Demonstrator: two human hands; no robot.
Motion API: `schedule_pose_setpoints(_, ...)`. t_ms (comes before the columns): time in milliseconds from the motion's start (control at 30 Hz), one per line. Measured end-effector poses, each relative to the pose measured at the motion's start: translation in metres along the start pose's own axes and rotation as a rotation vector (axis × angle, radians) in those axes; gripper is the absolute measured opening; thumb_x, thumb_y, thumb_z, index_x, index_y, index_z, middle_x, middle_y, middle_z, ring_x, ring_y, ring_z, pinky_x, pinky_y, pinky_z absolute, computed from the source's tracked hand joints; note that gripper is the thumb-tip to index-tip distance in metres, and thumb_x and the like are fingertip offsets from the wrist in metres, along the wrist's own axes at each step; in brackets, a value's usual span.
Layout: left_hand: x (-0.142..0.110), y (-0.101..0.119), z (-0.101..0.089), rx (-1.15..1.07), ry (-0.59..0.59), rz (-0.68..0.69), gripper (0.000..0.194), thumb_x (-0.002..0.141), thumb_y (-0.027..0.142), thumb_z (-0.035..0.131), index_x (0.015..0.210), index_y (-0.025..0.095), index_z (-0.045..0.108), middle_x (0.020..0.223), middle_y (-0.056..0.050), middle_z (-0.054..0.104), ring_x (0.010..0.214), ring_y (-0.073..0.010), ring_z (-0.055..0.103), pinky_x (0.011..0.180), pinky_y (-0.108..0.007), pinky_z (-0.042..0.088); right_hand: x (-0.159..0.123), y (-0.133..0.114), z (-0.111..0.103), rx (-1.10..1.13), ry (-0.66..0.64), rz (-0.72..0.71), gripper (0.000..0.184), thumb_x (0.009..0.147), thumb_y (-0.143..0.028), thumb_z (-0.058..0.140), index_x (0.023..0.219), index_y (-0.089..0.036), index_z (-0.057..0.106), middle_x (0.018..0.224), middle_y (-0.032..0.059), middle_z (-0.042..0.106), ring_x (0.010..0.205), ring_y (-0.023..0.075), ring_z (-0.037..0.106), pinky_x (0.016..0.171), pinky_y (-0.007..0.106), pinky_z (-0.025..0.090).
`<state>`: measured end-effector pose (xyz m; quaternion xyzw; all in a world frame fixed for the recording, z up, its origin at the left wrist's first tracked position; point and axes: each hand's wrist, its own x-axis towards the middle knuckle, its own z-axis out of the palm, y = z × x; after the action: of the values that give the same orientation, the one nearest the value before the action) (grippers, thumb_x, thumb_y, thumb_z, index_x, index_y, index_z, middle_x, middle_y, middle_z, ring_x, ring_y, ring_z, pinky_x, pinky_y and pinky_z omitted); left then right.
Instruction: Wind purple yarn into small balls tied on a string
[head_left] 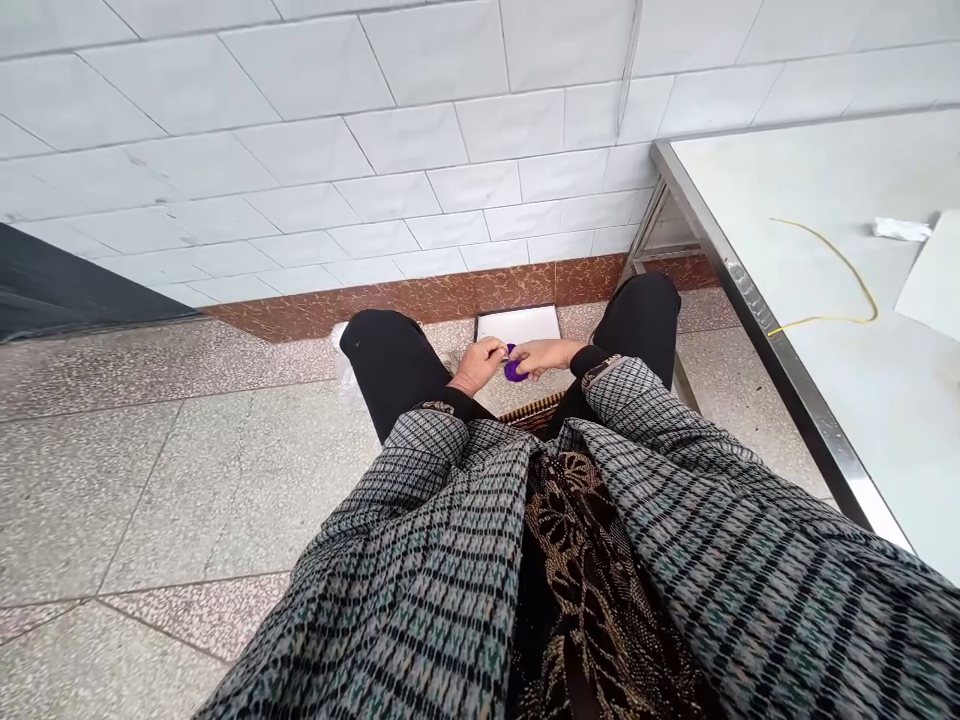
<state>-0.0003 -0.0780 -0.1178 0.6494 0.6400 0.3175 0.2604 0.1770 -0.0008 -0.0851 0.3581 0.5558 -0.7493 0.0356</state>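
Note:
Between my knees, my two hands are close together over the floor. My right hand [544, 357] is closed on a small deep-purple piece [516, 370] that looks soft; its exact kind cannot be made out. My left hand [478, 366] is just to the left of it, thumb and fingers pinched together at the edge of the purple piece. Whatever is between those left fingertips is too small to name. Beyond the hands, a white board or shallow tray with a dark edge [517, 322] lies on the floor.
On the right stands a metal-edged table [825, 180] with a yellow cord [862, 285], a crumpled white scrap [900, 230] and a white sheet [934, 275]. A clear plastic bag [346, 375] lies by my left knee. A tiled wall [420, 135] rises in front; dark cloth [67, 285] hangs at left.

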Motion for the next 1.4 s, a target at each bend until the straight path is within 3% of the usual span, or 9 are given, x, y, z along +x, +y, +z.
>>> schedule_pose_setpoints(100, 0.002, -0.002, 0.003, -0.029, -0.045, -0.109, 0.019, 0.085, 0.025, 0.048, 0.072, 0.016, 0.060, 0.064, 0.001, 0.051, 0.064, -0.0151, 0.048, 0.069, -0.028, 0.042, -0.006, -0.006, -0.005, 0.231, -0.094, -0.200, 0.020, 0.077, -0.007, 0.068, 0.095, -0.014, 0.061, 0.073, 0.0000, 0.068, 0.054, 0.0087, 0.061, 0.057, 0.020, 0.054)
schedule_pose_setpoints(233, -0.005, 0.003, 0.006, -0.006, -0.220, 0.055, 0.021, 0.086, 0.027, 0.050, 0.074, 0.015, 0.062, 0.070, -0.001, 0.056, 0.069, -0.0156, 0.051, 0.072, -0.028, 0.042, 0.002, -0.012, -0.010, 0.530, 0.202, -0.407, 0.013, 0.088, -0.012, 0.060, 0.097, -0.017, 0.052, 0.072, -0.0029, 0.065, 0.056, 0.0065, 0.062, 0.062, 0.019, 0.055)
schedule_pose_setpoints(400, -0.013, 0.014, -0.004, 0.088, -0.031, 0.217, 0.025, 0.092, 0.030, 0.045, 0.081, 0.017, 0.063, 0.082, -0.005, 0.061, 0.080, -0.0181, 0.056, 0.079, -0.030, 0.045, 0.014, -0.005, -0.003, 0.164, 0.447, -0.378, 0.020, 0.083, -0.005, 0.063, 0.088, -0.018, 0.048, 0.062, -0.0081, 0.057, 0.045, 0.0049, 0.053, 0.048, 0.016, 0.046)
schedule_pose_setpoints(500, -0.010, 0.013, -0.011, 0.083, 0.104, 0.173, 0.024, 0.091, 0.030, 0.045, 0.080, 0.018, 0.062, 0.080, -0.005, 0.058, 0.080, -0.0184, 0.055, 0.079, -0.030, 0.044, 0.007, -0.001, 0.002, -0.165, 0.147, -0.210, 0.020, 0.076, -0.001, 0.067, 0.084, -0.015, 0.055, 0.056, -0.0070, 0.057, 0.043, 0.0075, 0.053, 0.043, 0.017, 0.043)
schedule_pose_setpoints(633, -0.002, 0.003, -0.007, -0.003, 0.092, -0.019, 0.018, 0.085, 0.025, 0.047, 0.073, 0.018, 0.058, 0.070, -0.001, 0.055, 0.071, -0.0166, 0.050, 0.072, -0.028, 0.042, -0.007, -0.005, 0.002, 0.078, -0.112, -0.275, 0.022, 0.075, -0.003, 0.065, 0.093, -0.014, 0.059, 0.073, -0.0025, 0.066, 0.053, 0.0080, 0.060, 0.053, 0.019, 0.051)
schedule_pose_setpoints(767, 0.001, 0.003, 0.008, -0.062, -0.213, -0.042, 0.019, 0.082, 0.027, 0.049, 0.071, 0.017, 0.059, 0.061, 0.002, 0.051, 0.063, -0.0138, 0.045, 0.065, -0.025, 0.038, -0.009, -0.011, -0.002, 0.472, 0.221, -0.410, 0.012, 0.088, -0.013, 0.056, 0.099, -0.017, 0.052, 0.075, -0.0029, 0.064, 0.057, 0.0063, 0.060, 0.063, 0.019, 0.054)
schedule_pose_setpoints(933, 0.003, 0.016, 0.014, -0.057, -0.280, 0.146, 0.022, 0.083, 0.033, 0.048, 0.074, 0.017, 0.061, 0.070, -0.001, 0.059, 0.069, -0.0154, 0.051, 0.070, -0.027, 0.042, -0.010, -0.003, -0.007, 0.124, 0.607, -0.155, 0.017, 0.085, -0.009, 0.063, 0.086, -0.018, 0.049, 0.058, -0.0062, 0.055, 0.046, 0.0057, 0.050, 0.049, 0.015, 0.044)
schedule_pose_setpoints(1167, 0.016, 0.017, 0.001, -0.137, -0.084, 0.043, 0.020, 0.078, 0.033, 0.047, 0.067, 0.018, 0.056, 0.064, 0.000, 0.053, 0.066, -0.0151, 0.047, 0.067, -0.028, 0.038, -0.032, -0.005, 0.004, 0.019, -0.025, -0.052, 0.022, 0.071, -0.003, 0.068, 0.088, -0.015, 0.063, 0.066, -0.0024, 0.065, 0.052, 0.0088, 0.059, 0.053, 0.018, 0.052)
schedule_pose_setpoints(1400, 0.020, 0.022, 0.007, -0.248, -0.070, -0.065, 0.019, 0.077, 0.034, 0.052, 0.069, 0.018, 0.057, 0.057, 0.004, 0.045, 0.058, -0.0125, 0.039, 0.059, -0.026, 0.032, -0.048, -0.027, 0.019, 0.518, 0.342, -0.227, 0.008, 0.088, -0.010, 0.059, 0.085, -0.015, 0.055, 0.070, 0.0013, 0.065, 0.056, 0.0085, 0.061, 0.057, 0.019, 0.054)
